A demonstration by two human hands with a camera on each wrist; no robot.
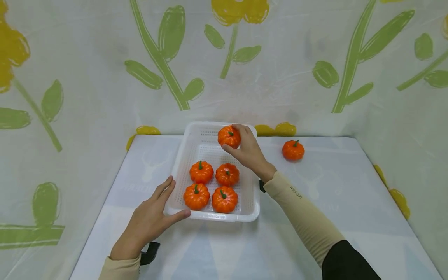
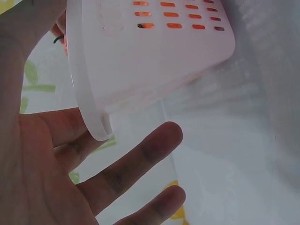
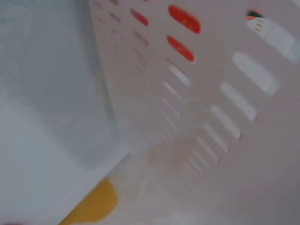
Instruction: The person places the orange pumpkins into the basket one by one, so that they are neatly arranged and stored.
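Note:
My right hand (image 1: 250, 151) holds a small orange pumpkin (image 1: 227, 136) between thumb and fingers over the far right part of a white plastic basket (image 1: 224, 216). Several similar pumpkins, among them a front one (image 1: 224, 200), sit with green stems up in the basket's near half. At the near left corner, my left hand (image 1: 145, 223) is spread, its thumb and index finger at the rim. From the left wrist view, the other fingers (image 2: 154, 143) extend below the basket's slotted wall (image 2: 136, 65). The right wrist view shows another slotted wall (image 3: 201, 108); the right hand is hidden there.
Another orange pumpkin (image 1: 293, 150) stands on the white table (image 1: 336, 202), right of the basket near the back edge. Behind and beside the table hangs a pale cloth (image 1: 280, 89) with yellow flowers and green leaves.

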